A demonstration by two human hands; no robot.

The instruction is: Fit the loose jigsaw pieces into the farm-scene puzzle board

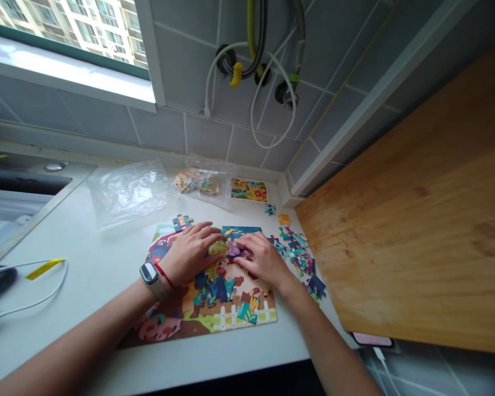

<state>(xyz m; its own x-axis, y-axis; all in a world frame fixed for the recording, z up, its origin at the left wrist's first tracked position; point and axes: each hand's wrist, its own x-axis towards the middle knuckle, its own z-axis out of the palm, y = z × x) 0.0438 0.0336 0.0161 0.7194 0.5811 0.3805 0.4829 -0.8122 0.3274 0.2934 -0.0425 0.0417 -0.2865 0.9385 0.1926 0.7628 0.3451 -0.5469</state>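
Observation:
A colourful jigsaw puzzle [171,330] lies on the white counter, partly put together, with several loose pieces resting on its lower middle. My left hand [193,250] is spread over its upper left part, fingers apart, wearing a watch and a red cord at the wrist. Between the thumb and fingers of my right hand [266,258] is a purple puzzle piece [233,248], low over the picture near my left fingertips. Whether that piece touches the picture I cannot tell. Both hands hide parts of the puzzle.
Loose pieces [299,253] are scattered right of the puzzle, beside a wooden board [416,231]. Behind lie a clear plastic bag [127,192], bagged pieces [198,181] and a picture card [249,190]. At left are a sink [20,212] and a white cable [45,300].

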